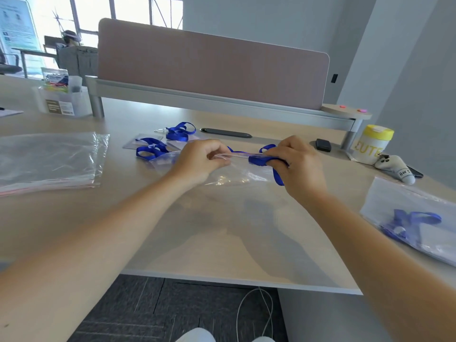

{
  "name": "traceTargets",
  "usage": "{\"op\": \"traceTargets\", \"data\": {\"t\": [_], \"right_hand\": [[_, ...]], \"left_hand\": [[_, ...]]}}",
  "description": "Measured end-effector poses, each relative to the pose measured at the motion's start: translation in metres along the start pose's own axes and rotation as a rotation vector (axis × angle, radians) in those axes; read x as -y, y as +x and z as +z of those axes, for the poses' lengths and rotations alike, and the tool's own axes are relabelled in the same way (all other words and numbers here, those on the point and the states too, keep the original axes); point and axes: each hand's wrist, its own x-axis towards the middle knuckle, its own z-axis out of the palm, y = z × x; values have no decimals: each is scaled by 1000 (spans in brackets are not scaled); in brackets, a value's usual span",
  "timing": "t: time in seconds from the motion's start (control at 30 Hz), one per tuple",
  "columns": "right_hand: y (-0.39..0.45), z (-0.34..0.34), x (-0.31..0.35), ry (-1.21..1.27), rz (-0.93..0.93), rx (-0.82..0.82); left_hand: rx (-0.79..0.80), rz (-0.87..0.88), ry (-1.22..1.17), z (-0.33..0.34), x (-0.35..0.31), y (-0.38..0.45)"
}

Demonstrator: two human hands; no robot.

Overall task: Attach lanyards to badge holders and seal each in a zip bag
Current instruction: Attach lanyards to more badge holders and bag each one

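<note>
Bright window [128, 11] backlight (blown out) | soft shadows | edges warped

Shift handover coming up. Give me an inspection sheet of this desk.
Surface: beige desk, pink divider behind.
Job's things: zip bag and blue lanyard in hand; loose lanyards with badge holders; filled bag; empty bag stack.
Clutter: yellow-lidded cup, plush toy, organiser box.
Grippers: left hand pinches bag; right hand grips lanyard.
Cables: white cable on floor.
Surroundings: windows, grey wall.
</note>
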Motion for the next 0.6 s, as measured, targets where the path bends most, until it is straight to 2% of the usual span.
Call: {"op": "traceTargets", "data": {"t": [0.13,0.27,0.5,0.6], "right_hand": [[2,-1,6,18,-20,48],[4,-2,9,151,165,132],[4,-1,10,292,202,72],[2,-1,7,310,206,59]], "left_hand": [[17,28,8,4,-9,-1],[59,45,-4,8,-17,0],[150,86,-26,15,-26,6],[146,54,-125,17,-26,8]]}}
